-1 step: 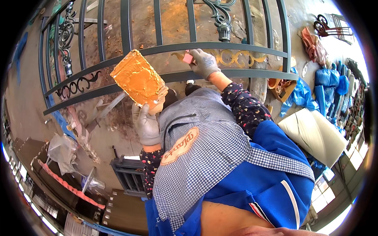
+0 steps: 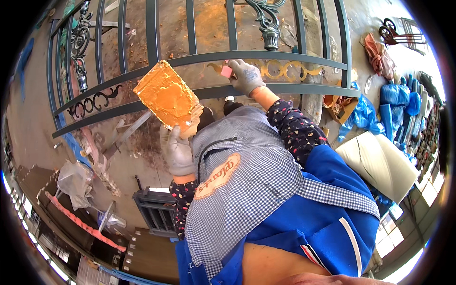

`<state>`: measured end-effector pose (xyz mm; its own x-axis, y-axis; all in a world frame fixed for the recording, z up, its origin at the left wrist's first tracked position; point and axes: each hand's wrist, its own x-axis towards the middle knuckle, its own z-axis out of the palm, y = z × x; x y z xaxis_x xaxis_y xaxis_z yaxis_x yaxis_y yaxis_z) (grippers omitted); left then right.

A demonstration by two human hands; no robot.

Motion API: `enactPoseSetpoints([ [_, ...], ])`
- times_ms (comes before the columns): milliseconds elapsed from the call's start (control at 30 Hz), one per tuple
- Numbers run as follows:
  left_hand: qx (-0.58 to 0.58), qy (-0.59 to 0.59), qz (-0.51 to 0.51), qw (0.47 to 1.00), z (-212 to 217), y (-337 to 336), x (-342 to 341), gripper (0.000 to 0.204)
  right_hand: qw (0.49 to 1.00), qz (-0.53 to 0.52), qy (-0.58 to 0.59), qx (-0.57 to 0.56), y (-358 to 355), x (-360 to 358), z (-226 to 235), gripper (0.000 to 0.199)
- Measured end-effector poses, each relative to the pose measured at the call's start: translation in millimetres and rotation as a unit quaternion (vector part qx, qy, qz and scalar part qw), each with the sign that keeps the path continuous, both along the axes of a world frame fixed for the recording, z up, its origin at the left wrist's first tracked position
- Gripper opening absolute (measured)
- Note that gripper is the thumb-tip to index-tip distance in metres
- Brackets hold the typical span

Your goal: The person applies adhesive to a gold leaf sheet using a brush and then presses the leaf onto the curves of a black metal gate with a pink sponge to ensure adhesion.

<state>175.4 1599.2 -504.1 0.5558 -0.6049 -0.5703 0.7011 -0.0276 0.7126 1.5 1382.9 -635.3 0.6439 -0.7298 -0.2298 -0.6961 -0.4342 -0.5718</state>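
Observation:
My left hand (image 2: 178, 152), in a grey glove, grips the near corner of a rectangular slab (image 2: 166, 92) thickly smeared with golden-orange paint. It is tilted over the lower rails of a dark grey metal railing (image 2: 156, 33). My right hand (image 2: 248, 78), also gloved, pinches a small pink sponge block (image 2: 227, 71) against or just above the gold scrollwork (image 2: 280, 70) between the two lower rails; contact cannot be made out. Further left, another scroll (image 2: 95, 102) in the same band is black. Part of the gold scroll lies hidden behind my right hand.
Blue-wrapped bundles (image 2: 396, 95), a cream roll (image 2: 377, 161) and an open cardboard box (image 2: 344, 111) lie at right. A hand cart (image 2: 401, 34) stands at far right. Clear plastic (image 2: 76, 183) and dark panels lie at lower left. The floor (image 2: 209, 28) under the railing is orange-stained.

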Motion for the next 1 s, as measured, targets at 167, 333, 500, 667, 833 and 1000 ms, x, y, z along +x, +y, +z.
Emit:
enactPoseSetpoints([
  [167,-0.013,0.004,0.035,0.999,-1,11,-14,0.042,0.995,-0.025,0.087,-0.034,-15,-32,-1,0.030],
  [333,-0.019,0.001,0.039,0.999,-3,12,-20,0.042,0.999,-0.045,0.020,-0.022,-4,-21,8,0.032],
  [500,-0.017,0.002,0.056,0.998,4,9,-24,0.040,0.999,-0.017,0.049,-0.002,-7,-23,7,0.032],
  [667,-0.030,0.015,0.061,0.998,-2,13,-26,0.039,0.999,-0.010,0.044,0.026,-35,-59,15,0.030],
  [833,-0.022,0.011,0.051,0.998,-1,5,-25,0.037,0.989,0.143,0.026,0.029,-32,-39,13,0.037],
  [1000,-0.010,-0.013,0.053,0.998,-2,2,-28,0.037,0.962,0.248,0.113,0.029,-44,-58,9,0.033],
])
